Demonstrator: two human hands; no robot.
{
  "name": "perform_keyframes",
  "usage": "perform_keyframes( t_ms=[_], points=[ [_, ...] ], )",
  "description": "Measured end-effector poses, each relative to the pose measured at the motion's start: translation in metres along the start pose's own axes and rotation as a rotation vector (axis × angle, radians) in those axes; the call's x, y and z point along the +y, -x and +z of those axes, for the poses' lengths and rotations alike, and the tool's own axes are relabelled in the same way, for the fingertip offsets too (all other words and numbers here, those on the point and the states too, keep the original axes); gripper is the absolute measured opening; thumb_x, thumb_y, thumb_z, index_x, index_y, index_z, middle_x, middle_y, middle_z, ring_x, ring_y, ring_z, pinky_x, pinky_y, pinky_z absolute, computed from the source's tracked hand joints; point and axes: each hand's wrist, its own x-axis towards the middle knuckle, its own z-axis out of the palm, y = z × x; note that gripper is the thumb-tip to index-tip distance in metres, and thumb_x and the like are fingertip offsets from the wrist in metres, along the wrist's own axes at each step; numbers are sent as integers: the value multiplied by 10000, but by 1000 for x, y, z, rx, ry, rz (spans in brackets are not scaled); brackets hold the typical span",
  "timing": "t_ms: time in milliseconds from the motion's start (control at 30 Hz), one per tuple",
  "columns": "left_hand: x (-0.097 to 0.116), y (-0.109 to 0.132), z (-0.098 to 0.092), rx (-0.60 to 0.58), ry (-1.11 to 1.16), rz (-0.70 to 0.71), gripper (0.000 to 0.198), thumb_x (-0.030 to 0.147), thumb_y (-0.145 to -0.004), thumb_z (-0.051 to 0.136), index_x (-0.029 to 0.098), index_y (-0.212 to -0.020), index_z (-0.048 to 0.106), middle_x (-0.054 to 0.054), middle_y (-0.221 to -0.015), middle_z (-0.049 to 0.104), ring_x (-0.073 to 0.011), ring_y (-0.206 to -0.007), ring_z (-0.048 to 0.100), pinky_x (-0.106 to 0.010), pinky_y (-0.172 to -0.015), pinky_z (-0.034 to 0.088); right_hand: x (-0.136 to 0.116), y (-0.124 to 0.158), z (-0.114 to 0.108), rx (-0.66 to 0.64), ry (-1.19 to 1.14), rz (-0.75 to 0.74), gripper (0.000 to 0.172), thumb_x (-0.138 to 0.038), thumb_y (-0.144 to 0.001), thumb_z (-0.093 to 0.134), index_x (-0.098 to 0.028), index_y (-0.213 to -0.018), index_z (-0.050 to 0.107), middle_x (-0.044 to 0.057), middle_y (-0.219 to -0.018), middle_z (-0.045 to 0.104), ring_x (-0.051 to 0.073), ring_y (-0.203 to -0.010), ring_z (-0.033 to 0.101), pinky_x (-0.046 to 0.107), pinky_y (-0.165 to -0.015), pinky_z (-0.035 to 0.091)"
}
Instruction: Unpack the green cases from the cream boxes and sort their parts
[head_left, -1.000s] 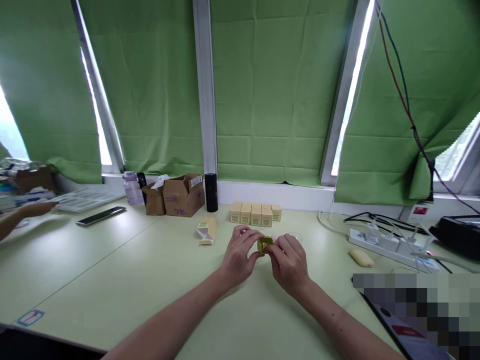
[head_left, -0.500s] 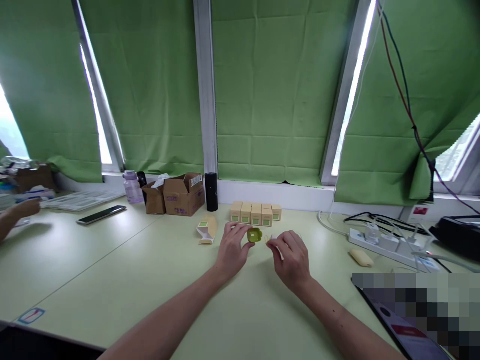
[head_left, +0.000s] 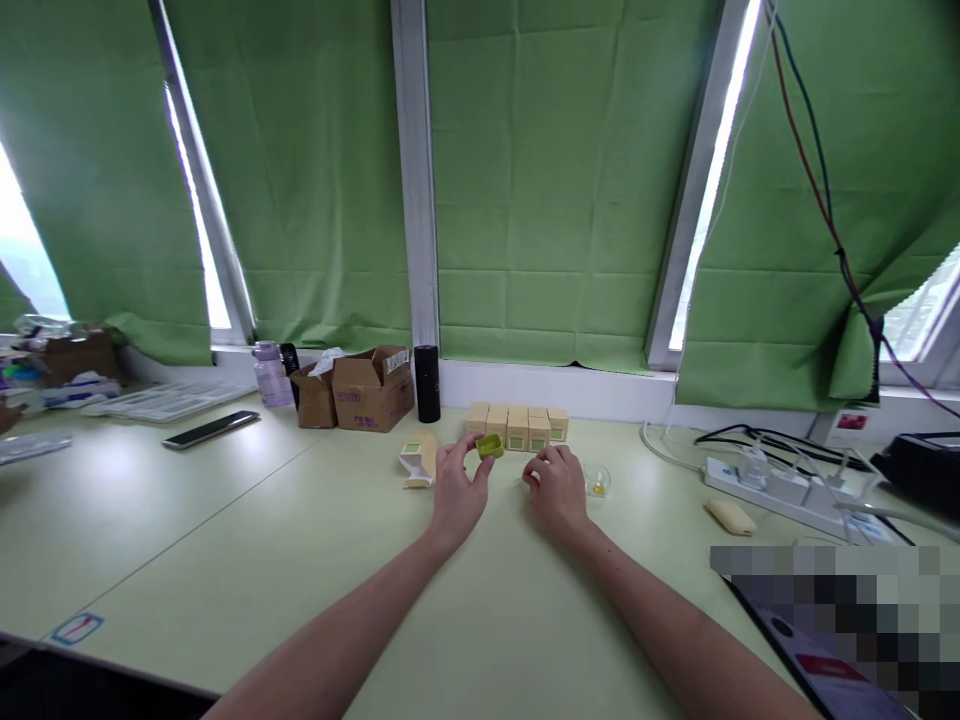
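My left hand (head_left: 459, 490) pinches a small olive-green open case (head_left: 490, 446) between thumb and fingers, holding it just above the table. The case is tilted so its hollow inside faces me. My right hand (head_left: 556, 488) rests low over the table with its fingers curled together; whatever is between the fingertips is hidden. Right beside it stands a small clear plastic cup-like piece (head_left: 598, 482) with a bit of yellow at its base. An opened small kraft carton (head_left: 418, 460) lies left of my left hand. Behind both hands is a row of several small kraft boxes (head_left: 517, 428) with green labels.
Cardboard boxes (head_left: 373, 390), a black bottle (head_left: 427, 384) and a purple bottle (head_left: 271, 374) line the window side. A phone (head_left: 211, 430) lies left. To the right are a power strip (head_left: 795, 497), a beige oval object (head_left: 730, 517) and a tablet-like device (head_left: 795, 625). Another person's hand (head_left: 9, 414) shows far left.
My left hand has lifted the green case slightly and shifted it left. My right hand has moved left, uncovering the clear piece. The other person's hand has drawn back toward the left edge.
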Motion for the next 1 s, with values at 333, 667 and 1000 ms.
perform_keyframes(
  t_ms=[333, 667, 1000],
  points=[
    [2, -2, 1, -19, 111, -99, 189, 376, -950, 625, 230, -1070, 640, -92, -1086, 724, -254, -1021, 673, -314, -701, 482, -5, -1, 14, -45, 89, -24, 173, -61, -817, 672, -211, -770, 745, 97, -905, 665, 276, -1012, 513, 429, -919, 354],
    [15, -2, 6, -275, 685, -520, 431, 589, -864, 705, 180, -844, 570, -144, -894, 791, -169, -662, 642, -252, -528, 426, -29, 49, -31, -321, 17, -195, 105, -137, -887, 639, -211, -828, 685, 23, -839, 695, 166, -746, 617, 300, -643, 327],
    [33, -2, -1, -344, 1158, -694, 320, 421, -913, 728, 115, -862, 650, -188, -889, 785, -152, -629, 638, -299, -622, 475, -32, 53, -43, -413, -32, -155, 150, -163, -934, 575, -220, -832, 669, 9, -862, 715, 153, -723, 646, 286, -610, 291]
  ],
)
